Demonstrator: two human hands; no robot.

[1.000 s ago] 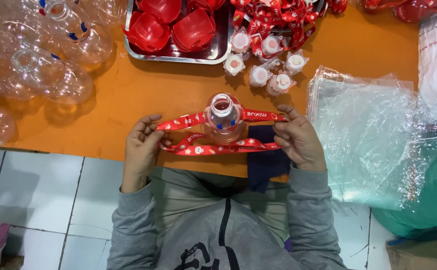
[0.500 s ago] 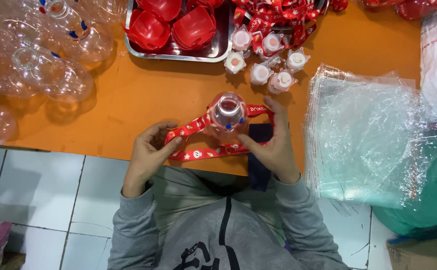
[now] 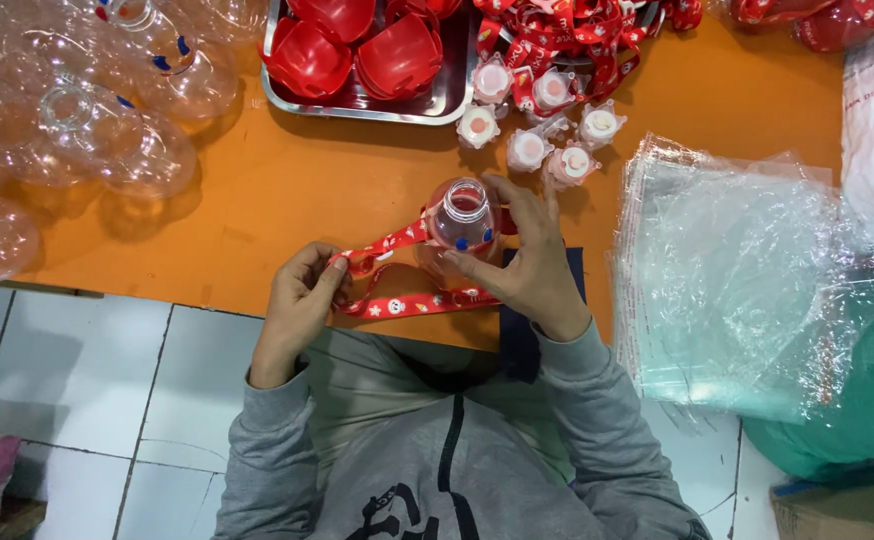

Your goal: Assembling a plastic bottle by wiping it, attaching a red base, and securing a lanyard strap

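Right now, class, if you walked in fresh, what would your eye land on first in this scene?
At the centre of the orange table, the right hand steadies a clear bottle while the left hand pinches its red patterned ribbon. Behind, a metal tray holds red cups; clear bags lie stacked at the right.

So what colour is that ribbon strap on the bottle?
Red with small white pictures, clearest in the head view.

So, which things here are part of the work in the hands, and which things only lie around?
In hand:
- clear bottle, gripped by right hand
- red strap, pinched by left hand

Lying about:
- empty clear bottles
- metal tray of red cups
- white caps
- stack of clear bags
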